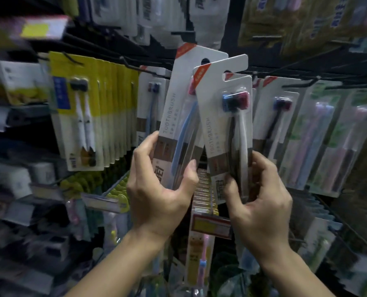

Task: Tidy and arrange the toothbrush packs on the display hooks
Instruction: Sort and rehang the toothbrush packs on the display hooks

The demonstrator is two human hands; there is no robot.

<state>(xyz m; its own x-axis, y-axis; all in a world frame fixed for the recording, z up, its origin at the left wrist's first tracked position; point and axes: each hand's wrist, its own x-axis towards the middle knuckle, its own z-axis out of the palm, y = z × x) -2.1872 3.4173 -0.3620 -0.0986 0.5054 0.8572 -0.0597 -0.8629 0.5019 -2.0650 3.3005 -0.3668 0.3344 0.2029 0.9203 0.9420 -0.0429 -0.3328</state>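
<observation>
The left hand (156,189) grips the blue-handled toothbrush pack (184,116) by its bottom, fingers curled round it; the right hand (261,202) pinches the dark-handled pack (227,129) likewise. Their tops overlap well above the fingers, off any display hook (133,65), so either hang hole could snag or miss.

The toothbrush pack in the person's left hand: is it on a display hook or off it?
Off. The toothbrush pack has an empty hang hole, and the left hand holds it.

Two toothbrush packs (178,116) (227,125) side by side before hooked rows (114,108) behind.
</observation>
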